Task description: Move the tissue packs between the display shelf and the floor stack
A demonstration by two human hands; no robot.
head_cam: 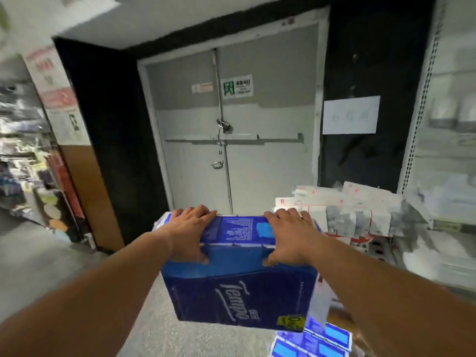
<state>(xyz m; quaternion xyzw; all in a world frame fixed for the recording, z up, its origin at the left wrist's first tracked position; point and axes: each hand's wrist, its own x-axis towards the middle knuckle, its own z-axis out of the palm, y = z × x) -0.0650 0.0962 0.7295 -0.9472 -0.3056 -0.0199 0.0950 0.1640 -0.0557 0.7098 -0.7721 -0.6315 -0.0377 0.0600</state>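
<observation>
A large dark blue tissue pack with white lettering hangs in the air in front of me. My left hand grips its top left, fingers over the far edge and thumb on the near face. My right hand grips its top right the same way. Below it at the lower right lie more blue tissue packs of the floor stack. White and red tissue packs sit in a heap to the right, beside the display shelf.
A grey double door with a push bar and padlock stands straight ahead in a black wall. A blurred shelf of goods lines the left side. Grey floor lies open at the lower left.
</observation>
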